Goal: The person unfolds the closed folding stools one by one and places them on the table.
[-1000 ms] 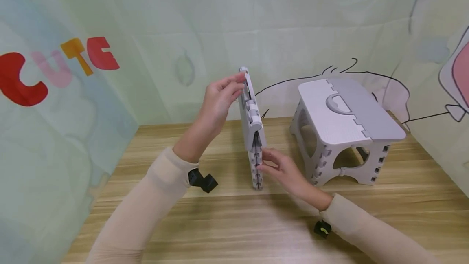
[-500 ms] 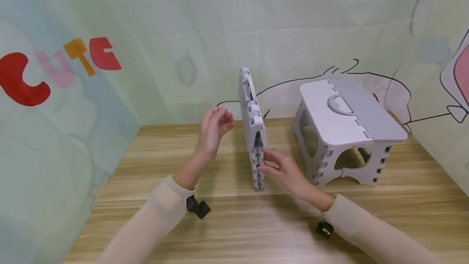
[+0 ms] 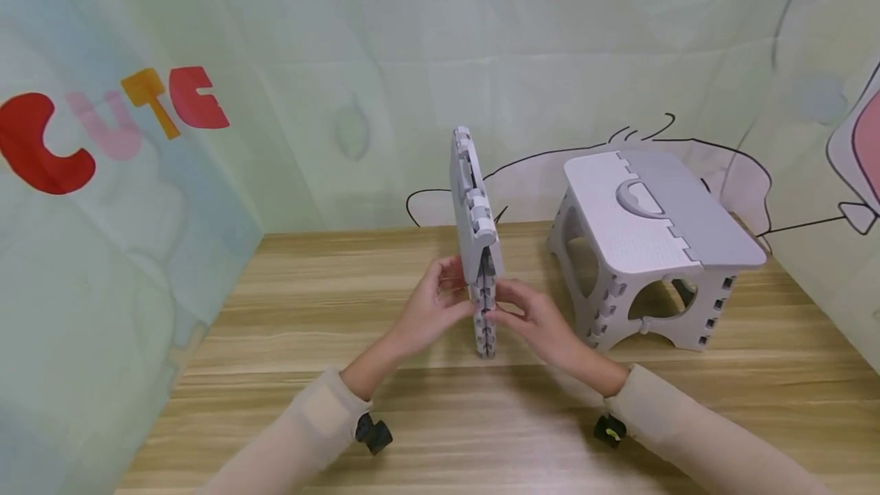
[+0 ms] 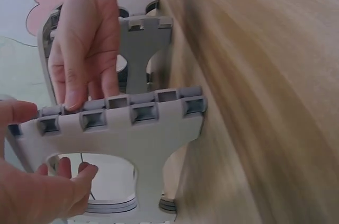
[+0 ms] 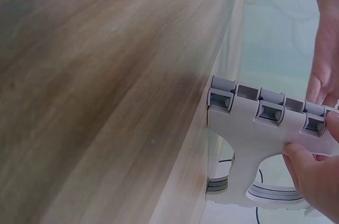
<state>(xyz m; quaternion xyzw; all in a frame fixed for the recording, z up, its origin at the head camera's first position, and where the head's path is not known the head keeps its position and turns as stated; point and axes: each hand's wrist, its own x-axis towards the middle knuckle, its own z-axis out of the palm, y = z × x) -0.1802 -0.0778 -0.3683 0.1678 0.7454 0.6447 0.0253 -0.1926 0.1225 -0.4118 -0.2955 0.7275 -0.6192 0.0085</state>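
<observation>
A folded grey-and-white plastic step stool (image 3: 470,228) stands upright on edge in the middle of the head view, its hinged side toward me. My left hand (image 3: 428,313) holds its left leg panel low down, thumb at the hinged edge. In the left wrist view, fingertips (image 4: 79,179) of that hand reach the cut-out of the leg panel. Opposite, my right hand (image 3: 535,321) grips the right panel. The right wrist view has the right hand (image 5: 320,173) with one finger at the panel's opening and another digit on the hinge edge. Parts of the fingers are hidden behind the panels.
To the right stands a second step stool (image 3: 646,228), unfolded on its legs, close to my right hand. The wood-grain table (image 3: 316,296) lies beneath everything. A printed cloth (image 3: 309,98) hangs behind and at both sides.
My left hand has come down from the folded stool's top, passed to its left, and now holds the lower leg panel. The right hand and both stools have stayed in place.
</observation>
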